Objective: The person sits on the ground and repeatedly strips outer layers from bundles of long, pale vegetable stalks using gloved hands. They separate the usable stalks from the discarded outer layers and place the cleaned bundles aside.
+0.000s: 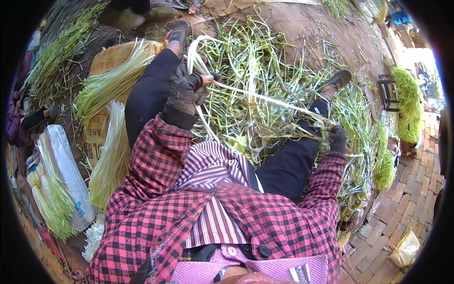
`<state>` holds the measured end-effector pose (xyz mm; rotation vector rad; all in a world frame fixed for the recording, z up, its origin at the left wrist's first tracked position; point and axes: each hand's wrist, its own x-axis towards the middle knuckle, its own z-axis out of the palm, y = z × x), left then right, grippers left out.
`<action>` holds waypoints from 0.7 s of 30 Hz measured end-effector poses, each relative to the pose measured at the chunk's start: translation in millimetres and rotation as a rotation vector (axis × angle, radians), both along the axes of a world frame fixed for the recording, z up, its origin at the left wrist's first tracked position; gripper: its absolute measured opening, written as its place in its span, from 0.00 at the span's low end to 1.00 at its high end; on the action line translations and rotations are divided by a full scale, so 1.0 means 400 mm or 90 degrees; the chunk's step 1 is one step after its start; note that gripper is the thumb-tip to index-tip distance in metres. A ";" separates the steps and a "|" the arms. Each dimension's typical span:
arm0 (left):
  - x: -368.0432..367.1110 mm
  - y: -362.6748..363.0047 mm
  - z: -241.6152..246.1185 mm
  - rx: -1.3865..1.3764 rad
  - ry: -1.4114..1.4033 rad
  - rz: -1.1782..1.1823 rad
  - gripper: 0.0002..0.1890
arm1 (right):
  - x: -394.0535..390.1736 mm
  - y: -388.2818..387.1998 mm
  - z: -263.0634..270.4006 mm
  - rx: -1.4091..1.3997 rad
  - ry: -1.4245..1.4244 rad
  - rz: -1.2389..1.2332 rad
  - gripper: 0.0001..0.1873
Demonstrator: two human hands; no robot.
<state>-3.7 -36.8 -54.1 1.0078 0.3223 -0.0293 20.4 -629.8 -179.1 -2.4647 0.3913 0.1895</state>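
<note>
My left hand (186, 87), in a dark fingerless glove, is closed around several long pale plant stalks (197, 53) that loop over its top. One stalk, with a whitish strip (269, 99), stretches from there across to my right hand (337, 137). That hand, in a dark glove, grips its withered leafy end (314, 133) beside my right knee. Other stalk ends hang below my left hand toward my lap. A heap of loose green and dry leaves (252, 78) covers the ground between my outstretched legs.
Pale stalk bundles (115, 76) lie on a yellow printed sack (104, 58) at my left. Farther left are a white sack (71, 177) and more bundles (49, 198). Greens rest on a dark stool (388, 92) at right, near brick paving (393, 213). Another person's shoe (124, 19) is ahead.
</note>
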 end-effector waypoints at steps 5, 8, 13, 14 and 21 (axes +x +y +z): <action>0.013 -0.003 -0.020 -0.002 0.011 -0.003 0.21 | -0.020 -0.180 0.006 -0.165 -0.124 -0.326 0.08; 0.002 -0.013 -0.014 0.008 0.025 -0.008 0.20 | 0.044 0.290 0.106 -0.049 -0.282 0.071 0.28; 0.019 -0.022 -0.047 0.007 0.044 -0.003 0.12 | -0.120 0.899 0.062 0.423 -0.045 0.468 0.29; 0.022 -0.013 -0.051 0.010 0.062 -0.010 0.11 | -0.133 0.919 0.028 0.378 0.007 0.523 0.20; -0.018 -0.102 -0.055 0.031 0.150 -0.147 0.10 | -0.151 0.940 0.099 0.635 0.052 0.292 0.12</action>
